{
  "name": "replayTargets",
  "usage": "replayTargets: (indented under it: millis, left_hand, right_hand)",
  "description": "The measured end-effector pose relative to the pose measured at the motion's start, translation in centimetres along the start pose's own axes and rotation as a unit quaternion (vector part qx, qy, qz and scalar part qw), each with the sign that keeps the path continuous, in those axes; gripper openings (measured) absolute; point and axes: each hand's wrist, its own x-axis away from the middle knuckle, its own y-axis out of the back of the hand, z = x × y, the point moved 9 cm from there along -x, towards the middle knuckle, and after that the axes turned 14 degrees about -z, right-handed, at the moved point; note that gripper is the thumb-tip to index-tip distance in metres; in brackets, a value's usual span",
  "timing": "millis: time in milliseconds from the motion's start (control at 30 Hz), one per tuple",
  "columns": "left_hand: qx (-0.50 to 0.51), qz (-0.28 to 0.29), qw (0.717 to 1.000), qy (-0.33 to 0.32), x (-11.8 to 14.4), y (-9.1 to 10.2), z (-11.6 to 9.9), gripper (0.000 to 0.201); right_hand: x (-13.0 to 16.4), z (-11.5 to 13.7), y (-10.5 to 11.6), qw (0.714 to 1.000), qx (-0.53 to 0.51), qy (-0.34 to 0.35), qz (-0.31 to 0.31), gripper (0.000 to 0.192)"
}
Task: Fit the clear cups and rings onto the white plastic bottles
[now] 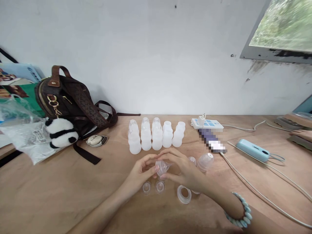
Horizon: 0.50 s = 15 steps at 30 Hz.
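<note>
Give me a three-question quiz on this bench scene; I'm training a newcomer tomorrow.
1. True or false: both hands hold one small clear part.
2. How many white bottles stand at the front of the group?
3. Which wrist wears the bead bracelet: A left, B right?

Key: 1 true. 2 five. 3 B; the ring lies on the table.

Ten white bottles [156, 136], three rings [184, 194]
</note>
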Motion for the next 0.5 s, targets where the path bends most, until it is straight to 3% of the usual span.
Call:
replayTargets:
  millis: [67,133,267,333,500]
  left_hand:
    - [-0.008,-0.028,1.0,-0.008,-0.2,0.6,0.0,0.051]
    - [-0.017,-0.054,0.998,-0.01,-0.3,1.1,0.1,0.05]
    - [-0.035,-0.07,0.997,-0.02,-0.2,1.3,0.0,0.044]
    - [-0.042,-0.074,0.996,-0.031,-0.1,1.4,-0.2,0.042]
    - [-0.042,-0.089,0.994,-0.045,-0.1,1.7,-0.6,0.037]
  right_hand:
    - [-1.1,-0.8,1.6,0.999,-0.02,-0.029,-0.023,0.029]
    - [-2.5,-2.1,4.3,0.995,-0.007,-0.057,-0.084,0.031]
    - [-5.6,-3.6,8.1,0.974,0.163,-0.03,-0.158,0.036]
    - [-6.9,-4.2,7.9,0.961,0.242,-0.009,-0.134,0.036]
    - [-8.6,-4.7,4.8,0.934,0.354,0.037,-0.028,0.03]
